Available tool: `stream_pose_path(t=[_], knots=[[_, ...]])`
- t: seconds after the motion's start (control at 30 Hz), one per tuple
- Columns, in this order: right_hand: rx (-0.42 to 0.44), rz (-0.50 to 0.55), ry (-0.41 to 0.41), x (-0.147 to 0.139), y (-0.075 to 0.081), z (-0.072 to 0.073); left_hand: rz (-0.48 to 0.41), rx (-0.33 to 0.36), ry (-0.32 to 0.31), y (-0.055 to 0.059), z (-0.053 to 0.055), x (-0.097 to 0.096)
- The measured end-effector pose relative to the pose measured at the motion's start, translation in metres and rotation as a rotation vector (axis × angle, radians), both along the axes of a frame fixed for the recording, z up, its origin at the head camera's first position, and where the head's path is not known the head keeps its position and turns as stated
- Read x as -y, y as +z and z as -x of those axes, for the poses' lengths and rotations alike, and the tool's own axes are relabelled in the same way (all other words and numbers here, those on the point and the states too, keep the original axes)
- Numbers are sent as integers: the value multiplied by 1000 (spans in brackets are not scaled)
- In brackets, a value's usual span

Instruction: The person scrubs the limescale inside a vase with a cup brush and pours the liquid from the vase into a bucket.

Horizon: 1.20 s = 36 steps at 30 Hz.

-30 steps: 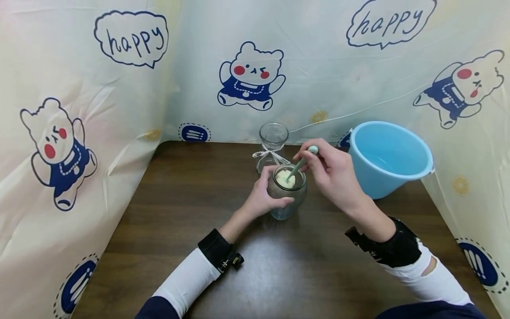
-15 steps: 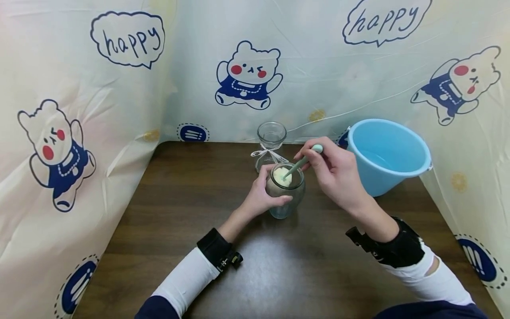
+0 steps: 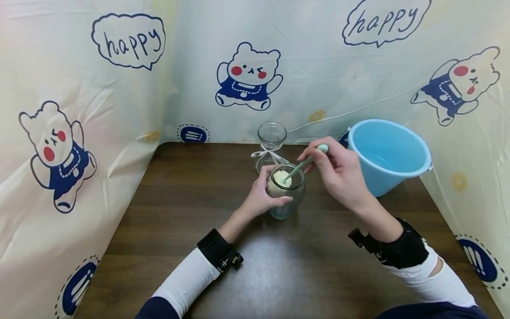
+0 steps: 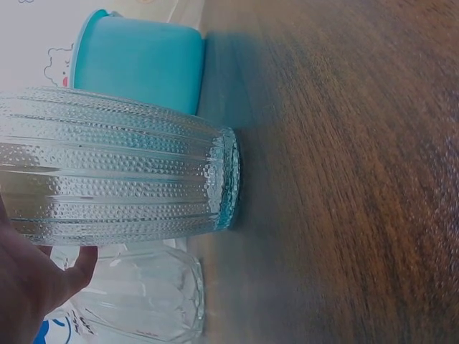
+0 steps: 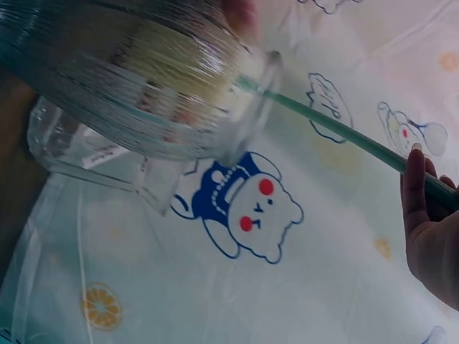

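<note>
In the head view my left hand (image 3: 260, 195) grips a ribbed glass jar (image 3: 292, 201) round its side, thumb in front. The jar stands upright on the table, and in the left wrist view its dotted glass (image 4: 129, 168) tapers to the base. Inside its mouth sits the cream sponge head (image 3: 282, 178) of a bottle brush. My right hand (image 3: 338, 173) pinches the brush's green handle (image 3: 304, 164), which slants up to the right out of the jar. The right wrist view shows the sponge (image 5: 176, 68) through the glass, in the jar's upper part.
Right behind the jar stands a clear glass vase (image 3: 272, 133) with a white ribbon bow. A light blue bucket (image 3: 388, 150) is at the back right, near my right hand. Printed cloth (image 3: 191, 79) hangs behind the brown wooden table (image 3: 179, 199).
The handle has swung a little to the right with my right hand, and it slants lower. My left hand keeps its grip on the jar, which stays in place.
</note>
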State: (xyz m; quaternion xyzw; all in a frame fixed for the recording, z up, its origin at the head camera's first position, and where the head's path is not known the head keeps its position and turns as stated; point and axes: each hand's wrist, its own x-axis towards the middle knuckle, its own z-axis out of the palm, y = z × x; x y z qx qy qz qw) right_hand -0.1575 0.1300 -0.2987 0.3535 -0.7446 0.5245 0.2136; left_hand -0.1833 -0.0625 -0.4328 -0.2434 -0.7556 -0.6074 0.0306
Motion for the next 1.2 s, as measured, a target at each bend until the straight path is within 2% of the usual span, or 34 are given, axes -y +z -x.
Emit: stream_pose_path(t=[0.17,0.4,0.7,1.0,1.13,1.2], knots=[[18,-34,-4,-1,-10,1,-7,9,1,-2,1,0],[25,100,-11,-9,3,3,-10,6,14,-2,0,0],[86,74,-13,-3,-9,3,-18,7,5,-2,1,0],[39,170,-72,-12,8,7,-16,40,11,-1,2,1],[54,189,-84,-12,5,7,-9,44,10,-2,1,1],[81,161,-73,-10,0,7,-11,35,13,-2,1,1]])
